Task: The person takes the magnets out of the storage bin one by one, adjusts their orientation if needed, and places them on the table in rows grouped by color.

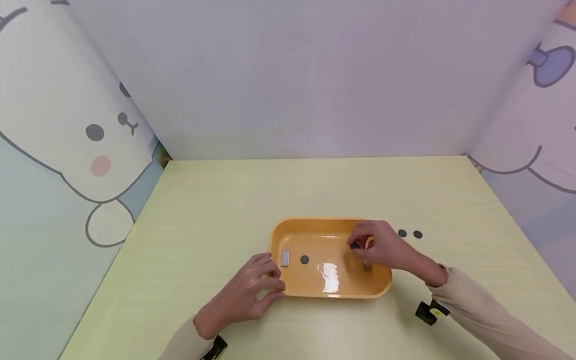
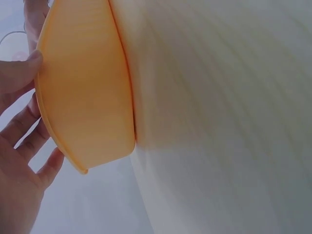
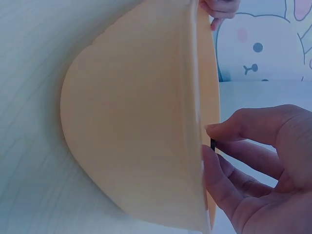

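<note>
An orange tray point(image 1: 333, 290) with raised walls stands on the table. My left hand point(image 1: 247, 287) holds its left front corner, fingers curled over the rim and thumb at the front edge; the left wrist view shows the fingertips along the tray rim point(image 2: 48, 117). Over the tray's right part, my right hand point(image 1: 382, 245) pinches a small black disc point(image 1: 354, 245) between thumb and fingers; that disc point(image 3: 212, 144) shows edge-on in the right wrist view. Inside the tray lie another black disc point(image 1: 304, 259) and a silver rectangular piece point(image 1: 285, 258). A second rectangular piece point(image 1: 367, 265) is partly hidden below my right hand.
Two more black discs, a nearer one point(image 1: 402, 233) and a farther one point(image 1: 418, 234), lie on the table point(image 1: 216, 200) right of the tray. A plain wall point(image 1: 315, 80) rises behind the table, with cartoon-printed panels point(image 1: 67, 125) at both sides.
</note>
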`<state>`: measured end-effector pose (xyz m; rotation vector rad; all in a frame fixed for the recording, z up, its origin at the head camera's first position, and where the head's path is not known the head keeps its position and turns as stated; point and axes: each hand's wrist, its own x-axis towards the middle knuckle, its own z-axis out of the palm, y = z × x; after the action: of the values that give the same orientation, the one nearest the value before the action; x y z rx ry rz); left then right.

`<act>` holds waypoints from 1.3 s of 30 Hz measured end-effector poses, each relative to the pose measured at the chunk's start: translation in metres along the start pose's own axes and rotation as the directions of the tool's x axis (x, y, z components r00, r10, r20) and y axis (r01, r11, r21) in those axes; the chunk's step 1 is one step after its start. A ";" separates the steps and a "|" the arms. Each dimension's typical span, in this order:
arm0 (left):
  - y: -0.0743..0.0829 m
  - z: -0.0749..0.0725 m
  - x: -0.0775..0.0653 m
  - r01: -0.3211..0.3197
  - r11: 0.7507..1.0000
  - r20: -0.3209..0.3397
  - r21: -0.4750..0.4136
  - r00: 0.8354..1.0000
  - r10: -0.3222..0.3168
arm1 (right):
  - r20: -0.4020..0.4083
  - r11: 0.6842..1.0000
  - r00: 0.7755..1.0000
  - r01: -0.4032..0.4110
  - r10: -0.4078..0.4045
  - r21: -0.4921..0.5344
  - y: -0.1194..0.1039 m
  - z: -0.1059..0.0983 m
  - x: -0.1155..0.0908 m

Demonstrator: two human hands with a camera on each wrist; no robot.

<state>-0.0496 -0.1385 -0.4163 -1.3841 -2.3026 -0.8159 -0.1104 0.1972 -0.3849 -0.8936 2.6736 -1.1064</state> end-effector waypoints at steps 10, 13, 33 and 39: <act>0.001 0.001 -0.001 0.010 1.000 -0.003 -0.006 1.000 -0.010 | -0.013 0.999 1.000 -0.023 0.023 -0.030 0.003 -0.011 -0.010; 0.002 0.001 -0.001 0.016 1.000 -0.001 -0.008 1.000 -0.016 | -0.029 0.999 1.000 -0.009 0.008 -0.039 0.003 -0.014 -0.012; 0.002 0.001 0.001 -0.004 1.000 -0.004 0.014 1.000 0.004 | -0.130 0.997 0.990 0.036 -0.045 -0.075 0.007 -0.037 -0.029; 0.001 0.001 0.001 0.003 1.000 -0.005 0.011 1.000 -0.003 | -0.125 0.998 0.992 0.005 -0.013 -0.065 0.011 -0.041 -0.035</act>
<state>-0.0487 -0.1371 -0.4159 -1.3727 -2.3031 -0.8048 -0.0995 0.2481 -0.3661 -0.8752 2.8247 -1.1193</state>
